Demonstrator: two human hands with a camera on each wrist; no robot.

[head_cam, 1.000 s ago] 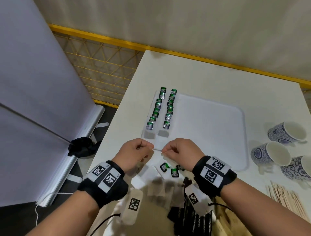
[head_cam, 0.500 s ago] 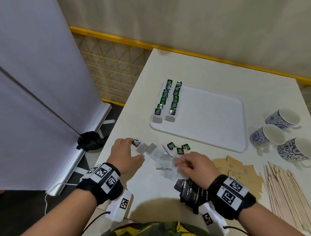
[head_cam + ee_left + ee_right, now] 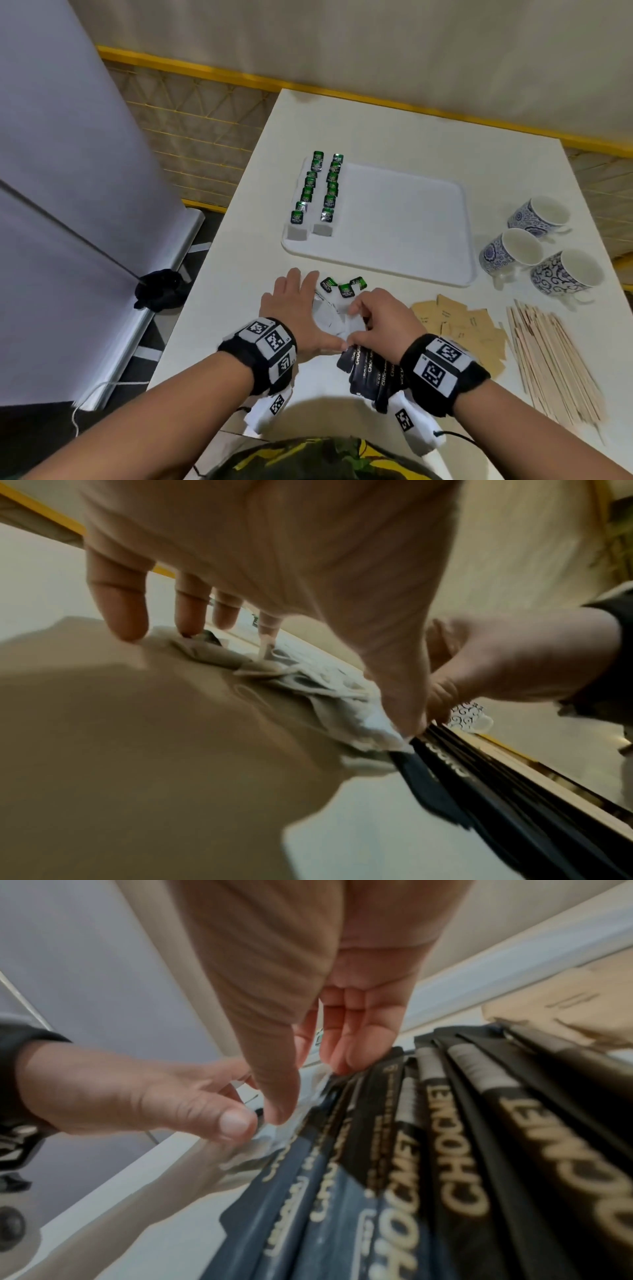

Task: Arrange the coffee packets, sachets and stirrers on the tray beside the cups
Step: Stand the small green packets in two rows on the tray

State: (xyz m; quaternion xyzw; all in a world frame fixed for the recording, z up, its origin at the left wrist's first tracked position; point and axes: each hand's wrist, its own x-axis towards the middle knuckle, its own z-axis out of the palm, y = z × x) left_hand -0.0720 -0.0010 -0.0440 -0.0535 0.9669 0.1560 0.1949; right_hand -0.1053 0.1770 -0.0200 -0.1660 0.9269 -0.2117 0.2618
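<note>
The left hand [image 3: 295, 310] lies spread, fingers straight, on the pile of white tea bags [image 3: 330, 317] just on the near side of the tray [image 3: 404, 219], its thumb tip pressing the pile's near edge; that grip holds nothing. The right hand [image 3: 378, 320] has its fingers curled down onto the same pile, thumb beside the left thumb; whether this grip pinches a bag I cannot tell. Black sachets [image 3: 368, 375] lie under the right wrist. Two rows of green tea tags [image 3: 322, 186] sit along the tray's left side. Stirrers [image 3: 555, 356] and three cups [image 3: 541, 246] rest right of the tray on the desk [image 3: 394, 126].
</note>
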